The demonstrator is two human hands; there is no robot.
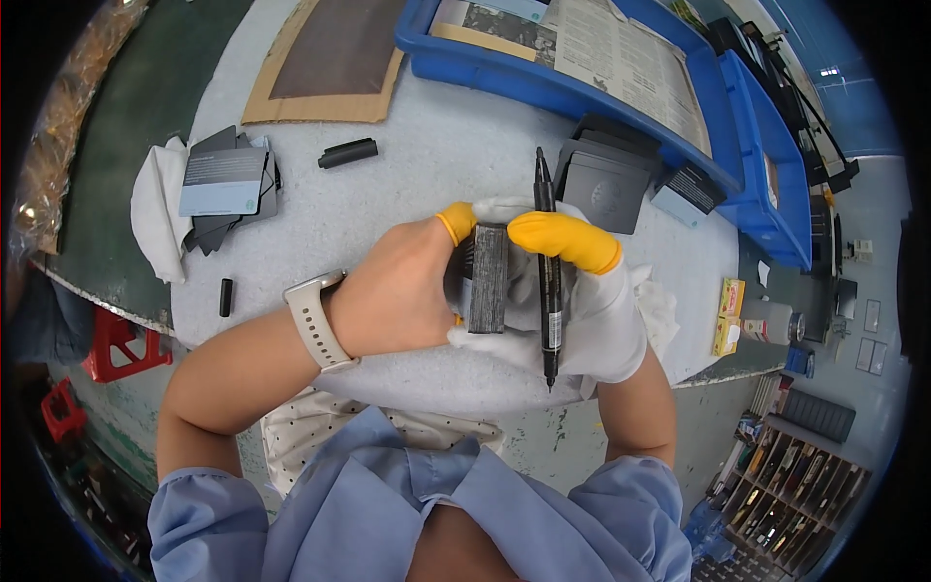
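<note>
A thick stack of dark cards point(491, 281) stands edge-up between my hands. My left hand point(393, 286), bare apart from yellow finger covers and with a watch on the wrist, is closed round its left side. My right hand point(596, 320) wears a white glove with a yellow thumb cover. It grips the stack from the right and also holds a black double-ended marker pen point(551, 301), both tips uncovered. Two black caps lie on the table, a long cap point(347, 152) and a short cap point(226, 298). Fanned grey-blue cards point(223, 182) lie at the left.
Behind my right hand lies a pile of dark cards point(603, 189). A blue tray point(582, 89) holding newspaper stands at the back. Cardboard with a dark sheet point(339, 48) lies at the far left. A white cloth point(158, 209) touches the fanned cards. Small yellow boxes point(727, 318) sit right.
</note>
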